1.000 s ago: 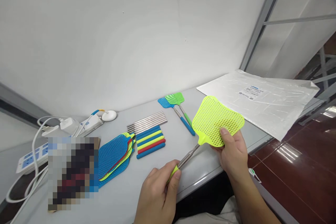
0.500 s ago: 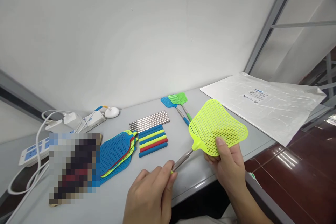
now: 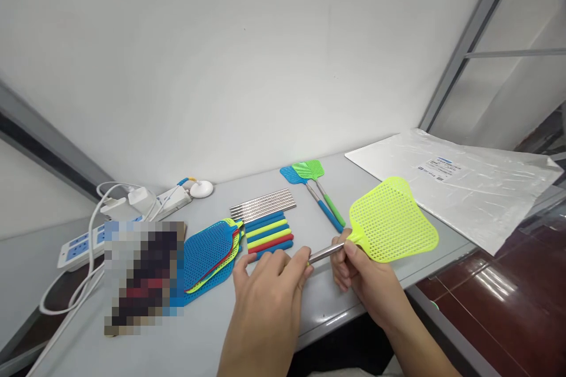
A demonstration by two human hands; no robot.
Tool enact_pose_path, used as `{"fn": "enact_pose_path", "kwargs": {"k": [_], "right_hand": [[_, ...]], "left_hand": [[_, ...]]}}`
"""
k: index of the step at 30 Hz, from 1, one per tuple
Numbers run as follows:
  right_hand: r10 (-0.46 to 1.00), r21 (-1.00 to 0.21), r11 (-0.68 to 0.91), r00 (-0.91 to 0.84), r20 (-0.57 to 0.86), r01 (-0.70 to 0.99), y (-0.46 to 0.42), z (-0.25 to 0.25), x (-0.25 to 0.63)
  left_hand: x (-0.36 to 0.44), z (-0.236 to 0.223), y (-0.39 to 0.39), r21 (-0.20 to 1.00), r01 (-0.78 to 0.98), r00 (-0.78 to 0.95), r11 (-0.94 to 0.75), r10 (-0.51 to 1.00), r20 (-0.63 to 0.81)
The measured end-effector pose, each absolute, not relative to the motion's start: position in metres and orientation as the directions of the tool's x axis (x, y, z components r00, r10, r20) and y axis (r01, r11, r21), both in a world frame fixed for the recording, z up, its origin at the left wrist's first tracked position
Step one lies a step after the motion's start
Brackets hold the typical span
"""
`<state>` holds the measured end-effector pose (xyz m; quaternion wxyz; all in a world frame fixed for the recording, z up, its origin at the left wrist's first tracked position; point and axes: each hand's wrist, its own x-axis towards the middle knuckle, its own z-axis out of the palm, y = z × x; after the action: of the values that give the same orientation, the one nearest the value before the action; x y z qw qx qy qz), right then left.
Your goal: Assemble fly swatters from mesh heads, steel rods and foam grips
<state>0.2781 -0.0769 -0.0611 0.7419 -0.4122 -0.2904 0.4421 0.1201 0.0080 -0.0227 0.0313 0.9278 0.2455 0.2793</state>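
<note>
A yellow fly swatter [image 3: 391, 221] with a perforated head and a metal rod is held between my two hands. My right hand [image 3: 360, 268] pinches its neck, where the head meets the rod. Around the handle end, my left hand [image 3: 272, 288] is closed, and the grip is mostly hidden under its fingers. Beyond my left hand lie several coloured handle grips [image 3: 267, 232] in blue, yellow and red. Several metal rods [image 3: 263, 205] are lined up behind them. Left of these rests a stack of loose swatter heads [image 3: 207, 256], blue, yellow and red.
A blue fly swatter [image 3: 325, 209] and a green one [image 3: 331, 200] lie near the wall. White packaging [image 3: 460, 188] with a label covers the table's right side. Power strips [image 3: 79, 247], white cables and a round white device [image 3: 201, 189] sit at the left, near a pixelated item [image 3: 145, 277].
My right hand has shifted from the swatter's head to its neck. The swatter has turned slightly, its head now pointing more to the right. The camera view has moved a little left.
</note>
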Motion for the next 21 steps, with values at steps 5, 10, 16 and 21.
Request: {"fn": "enact_pose_path", "kwargs": {"k": [5, 10, 16, 21], "right_hand": [[0.782, -0.881, 0.34, 0.619, 0.071, -0.329, -0.073, -0.063, 0.277], [0.705, -0.819, 0.404, 0.71, -0.005, -0.407, -0.07, -0.062, 0.268], [0.711, -0.819, 0.408, 0.703, 0.009, -0.402, -0.073, -0.059, 0.253], [0.794, -0.956, 0.256, 0.595, 0.125, -0.141, -0.077, -0.058, 0.24]], "left_hand": [[0.136, -0.038, -0.017, 0.29, 0.437, 0.536, -0.851, 0.506, 0.676], [0.148, -0.067, -0.048, 0.302, 0.194, 0.043, -0.933, 0.316, 0.948], [0.159, -0.065, -0.049, 0.879, -0.149, 0.396, -0.453, 0.787, 0.472], [0.157, -0.056, -0.04, 0.956, -0.221, 0.545, 0.192, 0.838, -0.042]]}}
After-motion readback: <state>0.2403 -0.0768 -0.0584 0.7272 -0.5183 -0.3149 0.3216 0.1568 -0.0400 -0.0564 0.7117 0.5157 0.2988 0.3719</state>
